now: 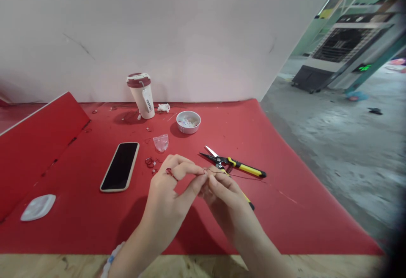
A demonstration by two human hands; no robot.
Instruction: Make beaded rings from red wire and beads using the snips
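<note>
Near the front middle of the table, my left hand (171, 185) and my right hand (226, 191) meet at the fingertips. Both pinch a thin dark wire (247, 177), which forms a small loop at the fingertips and trails off to the right. A red ring (171, 174) circles one finger of my left hand. Just beyond my right hand lie pliers (244, 167) with yellow and black handles, partly hidden by that hand. A silver blade (211, 151) shows beside their jaws. Small dark red wire rings (150, 162) lie left of my left hand.
A phone (119, 167) lies on the red tabletop (304, 214). Farther back stand a coffee cup (142, 98) and a white bowl (188, 129) holding small beads. A small clear bag (161, 143) lies between. White board (190, 41) closes the back; a white dish (38, 207) sits left.
</note>
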